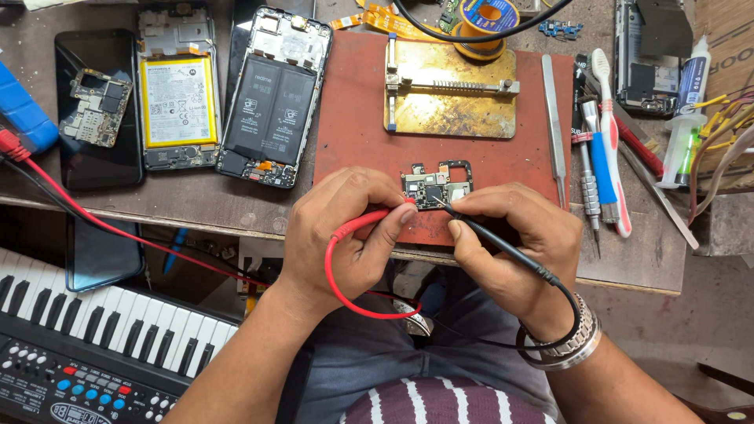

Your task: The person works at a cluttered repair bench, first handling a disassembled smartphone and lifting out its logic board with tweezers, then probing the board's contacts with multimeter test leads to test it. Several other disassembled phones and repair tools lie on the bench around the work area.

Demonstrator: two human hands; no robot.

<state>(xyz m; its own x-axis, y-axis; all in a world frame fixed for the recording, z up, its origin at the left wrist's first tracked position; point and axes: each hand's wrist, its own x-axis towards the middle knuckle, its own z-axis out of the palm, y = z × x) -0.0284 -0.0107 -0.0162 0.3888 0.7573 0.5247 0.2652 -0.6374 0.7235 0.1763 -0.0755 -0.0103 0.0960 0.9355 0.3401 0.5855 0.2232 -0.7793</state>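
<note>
Left hand: the left hand (345,235) pinches a red test probe (369,222) between thumb and fingers, its tip pressed to the left edge of the small circuit board (437,186).
Right hand: the right hand (510,235) grips a black test probe (503,247) like a pen, its tip touching the middle of the same board; a metal bracelet (573,345) circles the wrist.
Circuit board: it lies flat near the front edge of a red-brown work mat (353,118), between the two sets of fingertips.
Leads: the red lead (110,228) loops under the left palm and runs off to the left across the bench; the black lead curls round the right wrist.
Mat: behind the board stands a brass-coloured board holder (452,94) with a clamp bar, and a pair of tweezers (554,126) lies along the mat's right edge.
Right of mat: a screwdriver, a toothbrush (611,141) and a syringe (685,118) lie close together.
Left of mat: two opened phones with their batteries showing, one black (271,98) and one yellow (179,102), and a dark phone (98,110) carrying a loose board.
Below the bench: an electronic keyboard (94,338) sits at lower left, beside the person's lap.
</note>
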